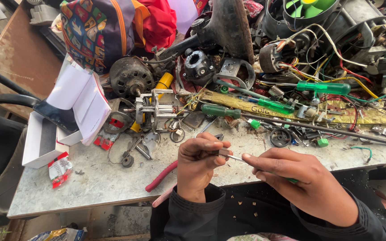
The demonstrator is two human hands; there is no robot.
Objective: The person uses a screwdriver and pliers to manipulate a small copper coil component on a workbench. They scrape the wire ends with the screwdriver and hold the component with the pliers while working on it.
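Observation:
My left hand (199, 163) is closed around a small metal part, held just off the front edge of the workbench (99, 178). My right hand (307, 180) grips a green-handled screwdriver (240, 158); its thin metal shaft points left and its tip touches the small part in my left hand. Most of the green handle is hidden inside my right fist. Both sleeves are dark. The part itself is largely covered by my left fingers.
Pink-handled pliers (161, 176) lie beside my left wrist. Three green screwdrivers (222, 111) lie behind among motors (130, 76), wires and loose washers. A white box (41, 143), papers (79, 98) and a red packet (60, 168) sit at left. A black cable (327, 129) crosses the bench.

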